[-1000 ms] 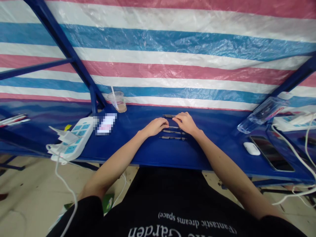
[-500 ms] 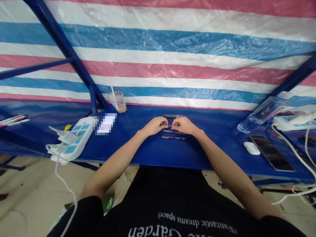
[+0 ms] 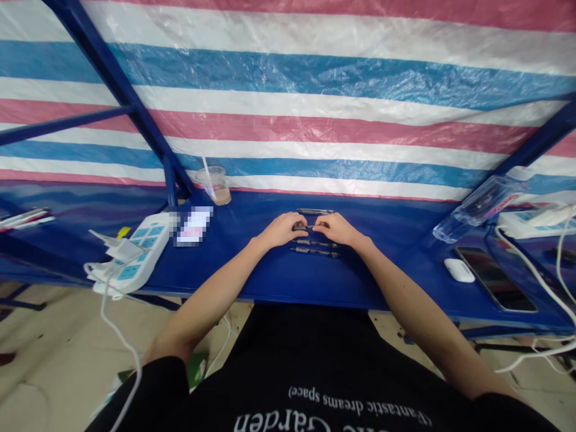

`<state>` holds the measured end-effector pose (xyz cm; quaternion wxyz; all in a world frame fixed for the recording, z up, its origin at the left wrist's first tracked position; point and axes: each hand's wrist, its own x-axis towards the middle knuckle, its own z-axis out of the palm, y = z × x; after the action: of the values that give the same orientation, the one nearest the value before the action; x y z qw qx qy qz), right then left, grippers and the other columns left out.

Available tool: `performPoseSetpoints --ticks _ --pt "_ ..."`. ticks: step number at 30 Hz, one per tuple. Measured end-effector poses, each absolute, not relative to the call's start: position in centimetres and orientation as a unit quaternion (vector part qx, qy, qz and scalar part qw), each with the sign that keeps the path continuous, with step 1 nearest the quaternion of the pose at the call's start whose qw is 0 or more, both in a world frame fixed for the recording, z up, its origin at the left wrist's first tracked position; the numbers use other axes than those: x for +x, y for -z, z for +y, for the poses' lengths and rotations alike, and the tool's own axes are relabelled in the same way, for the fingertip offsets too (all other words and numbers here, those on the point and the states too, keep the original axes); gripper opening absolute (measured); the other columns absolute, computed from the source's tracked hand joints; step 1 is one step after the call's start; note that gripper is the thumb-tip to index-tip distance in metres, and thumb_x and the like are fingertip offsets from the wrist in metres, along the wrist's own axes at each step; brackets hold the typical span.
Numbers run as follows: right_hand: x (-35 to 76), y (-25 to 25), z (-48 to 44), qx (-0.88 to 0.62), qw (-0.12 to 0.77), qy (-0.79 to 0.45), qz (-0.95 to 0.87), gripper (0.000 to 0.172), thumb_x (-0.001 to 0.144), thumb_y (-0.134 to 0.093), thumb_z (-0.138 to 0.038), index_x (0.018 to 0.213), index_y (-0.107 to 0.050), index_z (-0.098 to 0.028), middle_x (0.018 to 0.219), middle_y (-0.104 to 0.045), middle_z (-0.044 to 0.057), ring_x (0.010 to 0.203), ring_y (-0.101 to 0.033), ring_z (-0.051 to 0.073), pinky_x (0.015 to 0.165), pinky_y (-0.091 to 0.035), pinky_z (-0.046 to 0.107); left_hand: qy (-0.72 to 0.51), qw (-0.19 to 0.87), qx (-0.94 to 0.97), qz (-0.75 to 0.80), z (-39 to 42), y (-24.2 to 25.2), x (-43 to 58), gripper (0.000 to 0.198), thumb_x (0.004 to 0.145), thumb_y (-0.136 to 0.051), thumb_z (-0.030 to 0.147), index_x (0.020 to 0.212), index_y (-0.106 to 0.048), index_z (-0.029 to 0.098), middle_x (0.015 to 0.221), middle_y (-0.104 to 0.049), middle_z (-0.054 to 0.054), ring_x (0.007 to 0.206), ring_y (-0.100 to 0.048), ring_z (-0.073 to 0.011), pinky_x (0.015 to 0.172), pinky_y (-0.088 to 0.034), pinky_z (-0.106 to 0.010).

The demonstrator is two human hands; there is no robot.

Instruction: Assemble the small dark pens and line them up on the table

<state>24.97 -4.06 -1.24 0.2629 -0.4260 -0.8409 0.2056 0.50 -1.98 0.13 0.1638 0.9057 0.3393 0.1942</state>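
My left hand (image 3: pixel 285 228) and my right hand (image 3: pixel 336 229) face each other over the blue tabletop (image 3: pixel 288 273). A dark pen (image 3: pixel 310 227) spans the small gap between them, one end in the closed fingers of each hand. Fingertips hide parts of it. Beyond the hands, one pen (image 3: pixel 315 211) lies crosswise on the table. Nearer to me are two more dark pens, an upper pen (image 3: pixel 315 242) and a lower pen (image 3: pixel 315 251), side by side and roughly parallel.
On the left are a white power strip (image 3: pixel 146 240), a blurred-out bright rectangle (image 3: pixel 194 226) and a plastic cup (image 3: pixel 220 189) with a straw. At right lie a clear bottle (image 3: pixel 477 207), a white earbud case (image 3: pixel 459 270) and a phone (image 3: pixel 495 279). Striped sheeting (image 3: pixel 315 120) hangs behind.
The hands have hardly moved. Between them, a thin piece showed before; now a thicker dark pen body shows at the left fingers. The upper near pen lies slightly closer to me.
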Motion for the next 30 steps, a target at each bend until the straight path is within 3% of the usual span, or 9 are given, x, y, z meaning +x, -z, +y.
performPoseSetpoints --ticks 5,9,14,21,23,27,30 --pt "24.8 0.7 -4.3 -0.427 0.269 -0.167 -0.847 0.035 0.106 -0.046 -0.026 0.086 -0.075 -0.021 0.082 -0.073 0.004 0.076 -0.064 0.019 0.077 -0.043 0.030 -0.258 0.159 0.875 0.379 -1.7 0.0 0.4 0.015 0.099 -0.067 0.033 0.108 -0.075 0.024 0.103 -0.077 -0.003 0.089 -0.069 -0.0194 0.083 -0.049 -0.029" --pt "24.8 0.7 -4.2 -0.447 0.280 -0.146 -0.837 0.027 0.104 -0.051 -0.025 0.095 -0.076 -0.021 0.090 -0.076 0.005 0.082 -0.067 0.021 0.080 -0.045 0.031 -0.279 0.164 0.854 0.407 -2.0 -0.2 0.5 0.017 0.097 -0.070 0.038 0.104 -0.076 0.024 0.091 -0.077 -0.002 0.081 -0.069 -0.0191 0.078 -0.048 -0.029" --pt "25.0 0.7 -4.0 -0.445 0.273 -0.136 -0.842 0.029 0.103 -0.054 -0.023 0.087 -0.078 -0.022 0.084 -0.077 0.004 0.081 -0.069 0.021 0.080 -0.046 0.031 -0.262 0.168 0.853 0.418 -2.6 -1.0 0.7 0.018 0.100 -0.066 0.039 0.095 -0.076 0.024 0.080 -0.076 0.000 0.078 -0.070 -0.0190 0.074 -0.045 -0.028" --pt "24.9 0.9 -4.2 -0.425 0.299 -0.104 -0.848 0.023 0.102 -0.060 -0.027 0.105 -0.082 -0.025 0.110 -0.080 0.007 0.104 -0.072 0.027 0.095 -0.051 0.038 -0.244 0.168 0.837 0.461 -2.5 -0.9 0.7 0.062 0.108 -0.042 0.055 0.064 -0.068 0.019 0.064 -0.069 -0.003 0.067 -0.065 -0.0197 0.069 -0.043 -0.030" --pt "24.9 1.2 -4.0 -0.421 0.308 -0.096 -0.848 0.021 0.102 -0.060 -0.025 0.105 -0.081 -0.024 0.110 -0.080 0.008 0.104 -0.072 0.027 0.096 -0.052 0.038 -0.255 0.182 0.833 0.455 -2.6 -0.9 0.7 0.059 0.107 -0.042 0.058 0.071 -0.071 0.020 0.067 -0.071 -0.002 0.069 -0.067 -0.0194 0.070 -0.044 -0.030" --pt "25.2 2.1 -3.4 -0.428 0.324 -0.077 -0.840 0.018 0.101 -0.059 -0.020 0.108 -0.076 -0.021 0.107 -0.077 0.009 0.096 -0.071 0.025 0.090 -0.052 0.036 -0.305 0.183 0.832 0.425 -2.5 -0.7 0.7 0.032 0.100 -0.061 0.053 0.109 -0.071 0.024 0.080 -0.073 0.002 0.073 -0.068 -0.0180 0.071 -0.046 -0.028" --pt "25.4 2.3 -3.3 -0.426 0.334 -0.072 -0.838 0.020 0.102 -0.056 -0.018 0.113 -0.073 -0.021 0.111 -0.075 0.010 0.099 -0.070 0.025 0.090 -0.052 0.036 -0.336 0.174 0.829 0.413 -2.2 -0.4 0.6 0.026 0.095 -0.071 0.043 0.112 -0.066 0.024 0.087 -0.072 0.001 0.073 -0.065 -0.0167 0.071 -0.047 -0.028"
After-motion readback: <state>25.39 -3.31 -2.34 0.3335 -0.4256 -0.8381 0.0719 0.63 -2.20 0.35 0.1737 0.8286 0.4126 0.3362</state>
